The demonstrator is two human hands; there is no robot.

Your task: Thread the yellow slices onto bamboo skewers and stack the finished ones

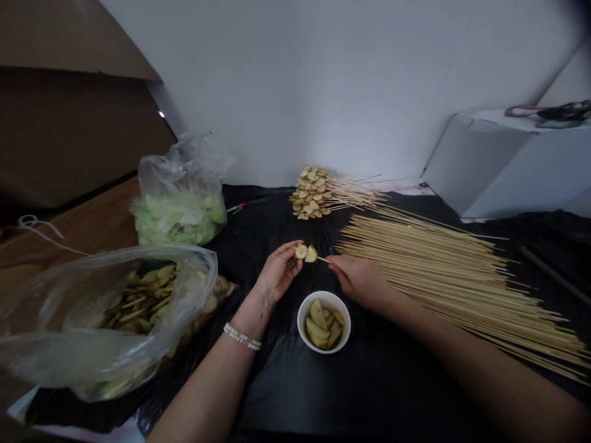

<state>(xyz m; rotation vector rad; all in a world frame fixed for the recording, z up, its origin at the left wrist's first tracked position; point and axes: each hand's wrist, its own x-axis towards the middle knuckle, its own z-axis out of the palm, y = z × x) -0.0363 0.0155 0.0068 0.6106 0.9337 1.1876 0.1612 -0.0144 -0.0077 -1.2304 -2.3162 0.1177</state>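
Closed around the tip end of a thin wooden skewer (323,260), my left hand (278,271) is at a potato slice (301,251) threaded on it. A second potato slice (311,253) sits beside the first on the same stick. My right hand (360,278) grips the skewer's other end, to the right of the slices. Just below both hands stands a white bowl (301,335) with several potato slices (323,323) in it.
Loose skewers (443,277) lie spread at the right, and filled skewers (310,192) are stacked at the back. On the left are an open plastic bag (60,344) of potato slices and a bag of cut cabbage-like greens (180,215). A white box (498,160) stands back right.
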